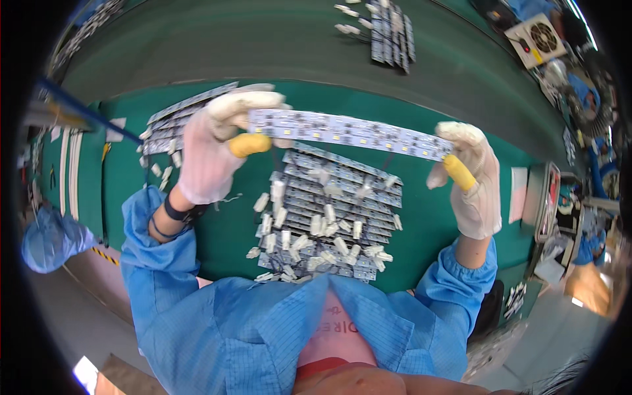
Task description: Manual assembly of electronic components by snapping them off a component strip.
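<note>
From where I stand, much of the pile of boards (336,227) on the green counter (428,243) is hard to sort out: its rows overlap, and a tangle of white connectors (322,227) covers the nearer part. The left hand (210,148) and its forearm partly hide a second stack of boards (174,118). Things round the rim of my view bend and run out into the dark, and small parts on the raised light strip (355,135) are blurred.

That strip is held up in the air over the far part of the pile, stretched between the two hands and dipping toward the right. The left hand is clamped on its left end, fingers curled over and behind, thumb in front. The right hand (474,178) pinches the other end, thumb low, fingers bent at the top corner. Both wear white gloves with a yellow thumb cover (250,145); both elbows are bent and spread, bare wrists showing above blue sleeves (158,224), a dark band (174,207) round the left one.

Dark lettering runs across the pink shirt (332,332), partly cut off by the open jacket. Any print on the pale sheet (519,191) at right is too small to make out.
</note>
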Motion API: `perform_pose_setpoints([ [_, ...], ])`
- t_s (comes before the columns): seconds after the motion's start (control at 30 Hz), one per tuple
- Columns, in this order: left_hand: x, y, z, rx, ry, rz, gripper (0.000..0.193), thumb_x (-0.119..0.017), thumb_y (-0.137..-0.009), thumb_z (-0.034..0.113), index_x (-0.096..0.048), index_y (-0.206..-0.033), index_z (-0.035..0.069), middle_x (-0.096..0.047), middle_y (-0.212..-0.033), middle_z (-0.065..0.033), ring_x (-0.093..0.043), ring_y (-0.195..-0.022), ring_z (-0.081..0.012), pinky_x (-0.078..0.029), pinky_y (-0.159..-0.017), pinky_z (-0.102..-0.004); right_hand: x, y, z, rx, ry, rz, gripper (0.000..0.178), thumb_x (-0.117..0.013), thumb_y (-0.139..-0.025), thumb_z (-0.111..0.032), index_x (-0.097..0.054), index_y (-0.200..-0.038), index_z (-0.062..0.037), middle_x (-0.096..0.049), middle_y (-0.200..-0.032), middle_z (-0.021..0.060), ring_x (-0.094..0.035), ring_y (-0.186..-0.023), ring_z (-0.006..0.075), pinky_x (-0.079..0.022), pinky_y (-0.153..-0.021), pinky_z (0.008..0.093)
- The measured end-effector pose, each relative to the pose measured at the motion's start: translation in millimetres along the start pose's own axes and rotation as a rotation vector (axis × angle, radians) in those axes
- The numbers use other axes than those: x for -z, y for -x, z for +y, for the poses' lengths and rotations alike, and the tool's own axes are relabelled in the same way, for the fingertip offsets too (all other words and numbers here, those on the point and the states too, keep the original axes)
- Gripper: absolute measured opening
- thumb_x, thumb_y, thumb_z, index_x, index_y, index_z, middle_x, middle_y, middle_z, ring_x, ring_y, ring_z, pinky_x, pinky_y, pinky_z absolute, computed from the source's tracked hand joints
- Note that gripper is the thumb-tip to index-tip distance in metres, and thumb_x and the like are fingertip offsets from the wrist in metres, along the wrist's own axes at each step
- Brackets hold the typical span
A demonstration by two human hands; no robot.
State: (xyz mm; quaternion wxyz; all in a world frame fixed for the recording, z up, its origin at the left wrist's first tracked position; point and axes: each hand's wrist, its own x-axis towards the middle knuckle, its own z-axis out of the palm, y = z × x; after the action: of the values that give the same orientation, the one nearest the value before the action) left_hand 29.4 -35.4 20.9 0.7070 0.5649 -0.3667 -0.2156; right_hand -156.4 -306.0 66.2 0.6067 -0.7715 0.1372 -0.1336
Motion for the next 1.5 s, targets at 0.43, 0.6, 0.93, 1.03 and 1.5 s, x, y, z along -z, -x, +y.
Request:
perform_pose_setpoints([
  [0.43,8,-9,5,0.171,-0.437,0.092,0.042,-0.067,-0.087,0.005,-0.055,-0.126,-0.003,-0.07,-0.103,-0.0109,-0.066,-0.094,-0.0147,-0.051,-0.087,-0.0258,-14,1,-6,-0.003,0.073,0.035,0.061,-0.065,-0.086,-0.049,-0.053,-0.121,-0.0003,-0.058,-0.07,0.0036,-0.055,-0.06,0.0102,-0.042,-0.061,0.022],
  [0.6,16,-8,-10,0.086,-0.215,0.139,0.043,-0.068,-0.088,0.013,-0.055,-0.125,-0.003,-0.068,-0.108,-0.0136,-0.065,-0.096,-0.0161,-0.051,-0.089,-0.0277,-16,9,-10,-0.019,-0.02,0.003,0.054,-0.068,-0.086,-0.04,-0.053,-0.118,0.0002,-0.059,-0.074,0.0053,-0.058,-0.061,0.0121,-0.044,-0.062,0.0231],
  [0.93,8,-2,7,-0.172,-0.358,-0.094,0.047,-0.073,-0.081,0.012,-0.059,-0.124,-0.001,-0.072,-0.095,-0.0086,-0.066,-0.085,-0.009,-0.05,-0.079,-0.0232,-1,-6,4,-0.043,0.172,0.015,0.059,-0.061,-0.089,-0.049,-0.053,-0.121,-0.0004,-0.058,-0.067,0.0022,-0.053,-0.062,0.0103,-0.042,-0.063,0.0232],
  [1.03,-1,-2,7,-0.125,-0.324,-0.049,0.043,-0.071,-0.083,0.009,-0.059,-0.124,0.001,-0.071,-0.098,-0.0083,-0.066,-0.084,-0.0086,-0.051,-0.077,-0.0224,-3,-4,3,0.008,0.112,0.01,0.061,-0.063,-0.088,-0.051,-0.053,-0.121,-0.0003,-0.058,-0.067,0.0022,-0.053,-0.061,0.0103,-0.041,-0.063,0.0232],
  [1.5,9,-18,-1,0.3,-0.354,0.109,0.04,-0.058,-0.094,0.016,-0.054,-0.128,-0.004,-0.065,-0.114,-0.0102,-0.06,-0.101,-0.0129,-0.043,-0.092,-0.0234,-3,10,-11,0.004,-0.257,-0.32,0.059,-0.069,-0.087,-0.036,-0.049,-0.129,0.002,-0.059,-0.117,0.0173,-0.064,-0.079,0.0173,-0.053,-0.072,0.028],
])
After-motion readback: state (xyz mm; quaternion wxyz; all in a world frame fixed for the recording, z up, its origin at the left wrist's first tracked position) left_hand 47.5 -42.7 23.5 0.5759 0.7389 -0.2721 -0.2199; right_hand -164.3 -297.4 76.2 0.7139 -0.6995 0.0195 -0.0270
